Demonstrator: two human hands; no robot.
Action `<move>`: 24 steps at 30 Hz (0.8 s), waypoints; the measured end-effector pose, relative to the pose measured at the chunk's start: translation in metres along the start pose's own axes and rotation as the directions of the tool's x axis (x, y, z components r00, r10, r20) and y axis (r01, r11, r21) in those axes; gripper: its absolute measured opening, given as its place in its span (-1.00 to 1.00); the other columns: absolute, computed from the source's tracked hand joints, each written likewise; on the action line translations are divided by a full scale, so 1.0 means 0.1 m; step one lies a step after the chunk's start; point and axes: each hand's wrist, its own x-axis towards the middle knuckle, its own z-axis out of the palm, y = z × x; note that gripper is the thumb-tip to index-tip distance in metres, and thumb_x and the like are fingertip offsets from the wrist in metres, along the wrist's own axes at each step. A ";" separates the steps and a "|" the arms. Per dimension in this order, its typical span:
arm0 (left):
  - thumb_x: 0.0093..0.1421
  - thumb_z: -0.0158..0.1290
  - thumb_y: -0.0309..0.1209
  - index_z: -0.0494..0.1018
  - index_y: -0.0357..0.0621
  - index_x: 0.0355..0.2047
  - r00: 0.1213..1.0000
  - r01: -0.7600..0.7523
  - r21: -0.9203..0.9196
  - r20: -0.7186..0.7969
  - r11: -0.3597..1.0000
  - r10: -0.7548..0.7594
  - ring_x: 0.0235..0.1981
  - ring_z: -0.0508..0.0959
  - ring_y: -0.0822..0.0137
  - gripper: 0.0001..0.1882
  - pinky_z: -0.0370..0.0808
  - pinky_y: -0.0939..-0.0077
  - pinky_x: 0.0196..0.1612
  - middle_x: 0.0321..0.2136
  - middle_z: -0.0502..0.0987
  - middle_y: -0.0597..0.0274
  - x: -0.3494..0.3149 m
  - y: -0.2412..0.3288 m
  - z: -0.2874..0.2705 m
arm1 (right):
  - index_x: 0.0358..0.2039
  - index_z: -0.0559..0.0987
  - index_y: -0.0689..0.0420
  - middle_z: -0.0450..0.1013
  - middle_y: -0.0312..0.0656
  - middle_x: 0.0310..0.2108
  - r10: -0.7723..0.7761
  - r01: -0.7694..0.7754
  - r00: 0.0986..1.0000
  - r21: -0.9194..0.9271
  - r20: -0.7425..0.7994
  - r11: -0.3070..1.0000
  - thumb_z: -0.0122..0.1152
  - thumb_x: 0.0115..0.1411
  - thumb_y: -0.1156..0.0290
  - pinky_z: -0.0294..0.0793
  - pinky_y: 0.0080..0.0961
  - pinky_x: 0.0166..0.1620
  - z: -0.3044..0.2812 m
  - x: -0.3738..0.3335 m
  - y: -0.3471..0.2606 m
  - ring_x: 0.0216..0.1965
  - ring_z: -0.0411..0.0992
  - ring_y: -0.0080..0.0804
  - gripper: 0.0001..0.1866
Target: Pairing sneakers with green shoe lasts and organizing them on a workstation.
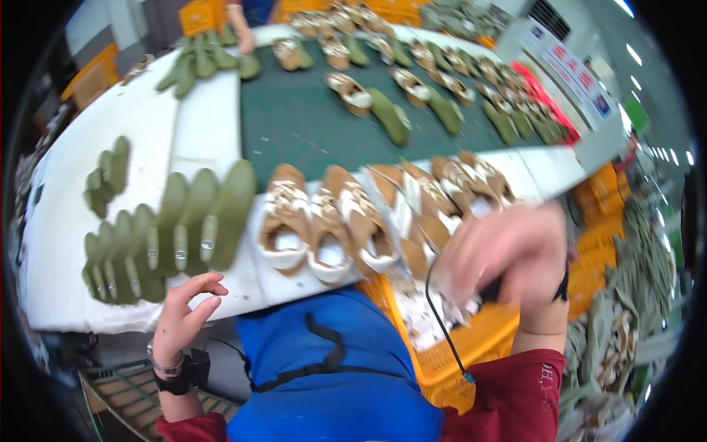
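Note:
My left hand point(190, 309) is just off the table's near edge, below a row of green insoles point(200, 214). Its thumb and fingers are bent but apart, with nothing between them. My right hand point(512, 254) hovers over the near right end of the shoe row, beside an orange crate point(479, 339). Motion smears its fingers, so I cannot make out whether they hold anything. Between the two hands stand brown-and-white lace-up shoes point(286, 217), their heel openings toward me. Further right, more shoes point(460, 184) lie close together, partly behind my right hand.
A green mat point(294, 125) on the white table point(59, 272) bears shoes paired with insoles. Further insoles point(109, 177) lie at the left. Across the table a co-worker's hand point(244, 40) touches an insole. White scraps fill the crate near me; a dark cord point(442, 324) hangs over it.

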 end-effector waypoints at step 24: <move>-0.19 0.27 0.00 0.09 -0.05 0.17 0.892 0.232 0.439 -0.452 0.868 -0.009 -0.39 0.45 -0.09 -0.04 0.44 0.17 -0.30 -0.37 0.37 -0.10 0.55 -1.10 -0.19 | -0.21 0.37 0.08 0.47 0.05 -0.49 0.665 -0.441 0.736 -0.654 0.129 0.615 -0.01 0.09 0.03 0.43 -0.13 -0.29 1.33 1.68 3.09 -0.40 0.46 0.02 -0.59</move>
